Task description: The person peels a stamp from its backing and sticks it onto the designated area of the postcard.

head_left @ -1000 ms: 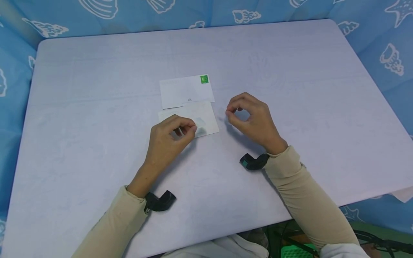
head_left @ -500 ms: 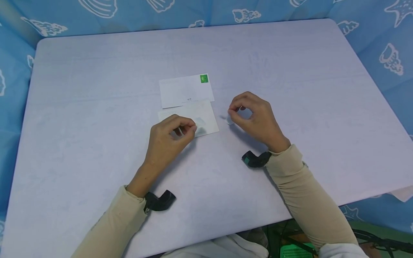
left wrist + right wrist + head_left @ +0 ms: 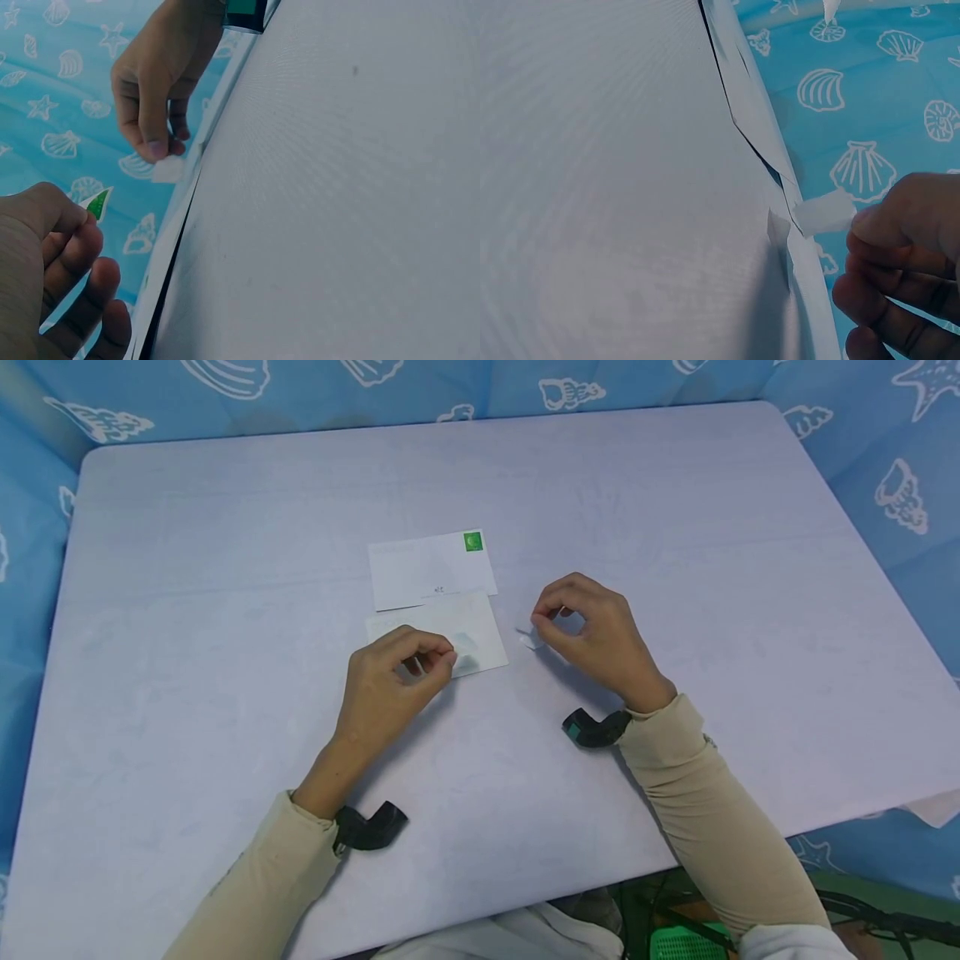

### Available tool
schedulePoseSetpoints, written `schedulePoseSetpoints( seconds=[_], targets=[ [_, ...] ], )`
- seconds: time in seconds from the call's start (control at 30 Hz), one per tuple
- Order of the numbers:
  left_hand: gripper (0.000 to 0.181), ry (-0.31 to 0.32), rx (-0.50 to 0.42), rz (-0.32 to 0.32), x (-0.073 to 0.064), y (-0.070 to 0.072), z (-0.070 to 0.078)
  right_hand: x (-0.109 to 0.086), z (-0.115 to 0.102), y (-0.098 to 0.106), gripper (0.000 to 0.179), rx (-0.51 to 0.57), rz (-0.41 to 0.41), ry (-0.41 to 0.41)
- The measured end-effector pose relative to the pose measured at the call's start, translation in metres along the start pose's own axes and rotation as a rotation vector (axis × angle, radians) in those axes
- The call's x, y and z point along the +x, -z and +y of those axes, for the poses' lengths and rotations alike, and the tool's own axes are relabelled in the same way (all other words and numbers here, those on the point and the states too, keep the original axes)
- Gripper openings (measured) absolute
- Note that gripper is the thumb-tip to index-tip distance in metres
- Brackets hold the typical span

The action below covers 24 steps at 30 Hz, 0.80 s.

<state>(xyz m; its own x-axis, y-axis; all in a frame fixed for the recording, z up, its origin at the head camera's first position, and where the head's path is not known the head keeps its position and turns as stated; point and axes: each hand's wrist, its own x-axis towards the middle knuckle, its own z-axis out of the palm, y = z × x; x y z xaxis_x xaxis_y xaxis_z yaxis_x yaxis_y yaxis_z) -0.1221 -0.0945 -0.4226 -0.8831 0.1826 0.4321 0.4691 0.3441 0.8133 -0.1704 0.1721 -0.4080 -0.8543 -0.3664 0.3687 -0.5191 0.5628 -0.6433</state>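
My left hand hovers over the near white envelope, hiding part of it. Thumb and forefinger pinch a small stamp with a green face and white edge, seen in the left wrist view. To the right of the envelope, my right hand is held above the table. It pinches a small white piece of paper by one end, plain in the right wrist view. Another small white scrap stands slightly curled on the table below it. Beyond lies a second envelope, bearing a green stamp in its upper right corner.
A pale cloth covers the table. The near envelope's top edge meets the lower edge of the far one. Blue curtain with shell prints surrounds the back and sides. Under the front edge, a green basket shows.
My right hand has shifted slightly right, away from the envelopes, and the small white scrap below its fingertips shows more. My left hand stays nearly still over the near envelope.
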Motion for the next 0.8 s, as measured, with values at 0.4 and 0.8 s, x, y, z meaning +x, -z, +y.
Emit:
schedulePoseSetpoints(
  seconds=[0.4,0.8],
  targets=[
    [0.007,0.002,-0.001,-0.004,-0.0002,0.0006,0.0005,-0.0002,-0.0016,0.0016,0.006,-0.053,-0.006,-0.038],
    [0.009,-0.003,-0.003,-0.006,0.0004,0.0024,0.0028,0.0021,-0.0053,0.0011,0.007,-0.04,0.134,0.023]
  ],
)
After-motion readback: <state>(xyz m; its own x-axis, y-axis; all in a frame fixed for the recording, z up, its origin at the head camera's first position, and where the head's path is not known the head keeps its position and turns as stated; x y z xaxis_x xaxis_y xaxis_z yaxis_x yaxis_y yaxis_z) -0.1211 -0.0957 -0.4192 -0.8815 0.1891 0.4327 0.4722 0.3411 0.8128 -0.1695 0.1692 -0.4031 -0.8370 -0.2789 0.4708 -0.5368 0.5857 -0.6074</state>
